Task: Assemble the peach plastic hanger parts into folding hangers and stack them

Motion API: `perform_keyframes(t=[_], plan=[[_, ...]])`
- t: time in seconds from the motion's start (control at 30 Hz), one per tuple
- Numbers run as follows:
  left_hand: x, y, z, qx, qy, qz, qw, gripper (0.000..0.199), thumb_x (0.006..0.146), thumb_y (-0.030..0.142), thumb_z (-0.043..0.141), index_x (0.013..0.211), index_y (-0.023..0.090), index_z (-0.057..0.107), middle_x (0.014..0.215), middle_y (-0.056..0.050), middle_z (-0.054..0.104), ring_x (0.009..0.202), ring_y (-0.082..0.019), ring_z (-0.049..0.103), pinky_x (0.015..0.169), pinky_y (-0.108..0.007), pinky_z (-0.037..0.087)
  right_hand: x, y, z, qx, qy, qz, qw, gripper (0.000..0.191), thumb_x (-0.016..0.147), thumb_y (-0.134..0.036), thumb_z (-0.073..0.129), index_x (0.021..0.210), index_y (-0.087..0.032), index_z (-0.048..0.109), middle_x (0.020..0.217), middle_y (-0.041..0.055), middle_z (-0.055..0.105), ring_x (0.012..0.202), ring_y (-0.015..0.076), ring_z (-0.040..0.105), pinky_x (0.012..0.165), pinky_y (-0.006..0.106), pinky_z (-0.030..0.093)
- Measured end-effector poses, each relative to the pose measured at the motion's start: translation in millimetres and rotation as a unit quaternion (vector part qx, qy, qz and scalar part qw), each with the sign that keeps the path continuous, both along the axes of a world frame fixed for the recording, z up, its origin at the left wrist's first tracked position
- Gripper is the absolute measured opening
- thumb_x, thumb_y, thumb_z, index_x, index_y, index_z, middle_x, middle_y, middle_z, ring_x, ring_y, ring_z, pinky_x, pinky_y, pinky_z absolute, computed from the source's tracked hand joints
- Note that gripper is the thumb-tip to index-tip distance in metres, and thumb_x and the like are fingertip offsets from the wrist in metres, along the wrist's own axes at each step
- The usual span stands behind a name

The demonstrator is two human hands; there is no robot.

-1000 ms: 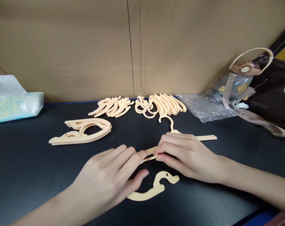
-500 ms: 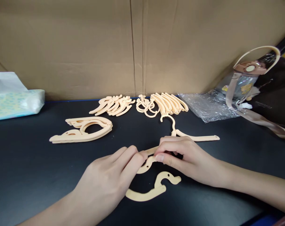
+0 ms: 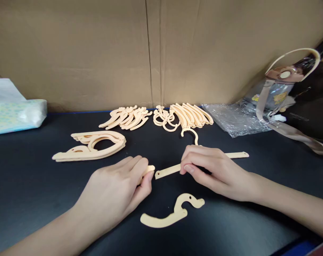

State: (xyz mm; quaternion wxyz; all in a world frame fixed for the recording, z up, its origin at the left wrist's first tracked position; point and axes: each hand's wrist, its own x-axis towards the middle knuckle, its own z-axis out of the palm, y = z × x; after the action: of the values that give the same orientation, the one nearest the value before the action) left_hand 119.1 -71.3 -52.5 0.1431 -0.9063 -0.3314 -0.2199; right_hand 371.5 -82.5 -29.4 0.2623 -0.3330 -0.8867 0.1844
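Note:
My left hand (image 3: 118,185) is closed around a cream plastic hanger piece (image 3: 150,168); only its tip shows past the thumb. To the right, my right hand (image 3: 209,169) pinches a cream folding hanger (image 3: 168,171), covering its middle. One arm of it, with a holed end, points left towards my left hand, and the other arm comes out at the right. The hook stands out beyond my right knuckles. A gap separates the two held parts. In front of both hands a loose curved hanger piece (image 3: 163,221) lies flat on the black table (image 3: 110,241).
Folded hangers (image 3: 110,154) lie stacked at the left. Along the cardboard wall are piles of curved pieces (image 3: 129,119), hooks (image 3: 163,119) and arms (image 3: 192,115). A clear plastic bag (image 3: 230,121) and a strapped bottle (image 3: 280,89) stand at the right, a tissue pack (image 3: 20,113) far left.
My left hand has drawn back left with its hanger piece, away from the arm's holed end. My right hand has shifted slightly right over the hanger's middle.

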Motion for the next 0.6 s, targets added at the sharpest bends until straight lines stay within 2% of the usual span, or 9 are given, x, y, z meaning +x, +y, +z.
perform_keyframes(t=[0.1,0.2,0.33,0.4,0.5,0.6], plan=[[-2.1,3.2,-0.4,-0.050,0.008,0.032,0.998,0.029,0.103,0.021,0.029,0.075,0.025,0.033,0.058,0.007,0.046,0.044,-0.013,0.049,0.047,-0.028,0.029,2.9,2.9,-2.7,0.024,0.004,-0.024,0.999,0.022,0.095,-0.008,0.047,0.076,-0.017,0.053,0.075,0.0002,0.054,0.066,0.0103,0.048,0.062,0.024,0.037],[-4.6,1.6,-2.4,-0.085,0.013,0.033,0.996,0.027,0.103,0.021,0.030,0.076,0.025,0.032,0.056,0.007,0.048,0.043,-0.014,0.051,0.046,-0.027,0.029,5.6,4.1,-4.9,0.033,0.009,-0.036,0.999,0.022,0.094,-0.007,0.049,0.074,-0.018,0.049,0.075,-0.0009,0.052,0.067,0.0099,0.047,0.064,0.023,0.037],[-4.2,-1.5,-2.6,-0.059,0.018,0.029,0.998,0.028,0.101,0.038,0.036,0.076,0.026,0.033,0.054,0.007,0.049,0.041,-0.016,0.053,0.043,-0.027,0.027,8.6,5.2,-5.0,0.007,0.000,-0.034,0.999,0.021,0.099,-0.018,0.053,0.079,-0.019,0.050,0.078,-0.0010,0.053,0.069,0.0099,0.049,0.065,0.022,0.037],[-2.4,-1.8,-0.6,-0.048,0.021,0.028,0.998,0.033,0.099,0.046,0.041,0.075,0.026,0.032,0.053,0.007,0.050,0.040,-0.016,0.054,0.042,-0.027,0.026,8.7,6.2,-4.7,0.008,-0.016,-0.024,1.000,0.026,0.103,-0.021,0.047,0.077,-0.019,0.047,0.076,-0.0008,0.051,0.068,0.0110,0.048,0.065,0.023,0.037],[-0.1,-1.0,2.1,-0.046,0.027,0.022,0.998,0.035,0.099,0.047,0.043,0.074,0.025,0.033,0.053,0.007,0.051,0.039,-0.016,0.055,0.041,-0.026,0.027,7.7,7.3,-4.9,0.016,-0.027,-0.023,0.999,0.028,0.103,-0.016,0.035,0.075,-0.021,0.039,0.074,-0.0008,0.047,0.064,0.0120,0.043,0.062,0.025,0.036],[-0.2,0.2,0.6,-0.051,0.026,0.016,0.998,0.034,0.100,0.046,0.043,0.074,0.025,0.034,0.054,0.006,0.052,0.040,-0.015,0.055,0.042,-0.026,0.028,8.1,7.3,-5.7,0.005,-0.017,-0.019,1.000,0.022,0.096,-0.010,0.036,0.077,-0.021,0.038,0.078,-0.0005,0.049,0.065,0.0111,0.044,0.062,0.024,0.036]])
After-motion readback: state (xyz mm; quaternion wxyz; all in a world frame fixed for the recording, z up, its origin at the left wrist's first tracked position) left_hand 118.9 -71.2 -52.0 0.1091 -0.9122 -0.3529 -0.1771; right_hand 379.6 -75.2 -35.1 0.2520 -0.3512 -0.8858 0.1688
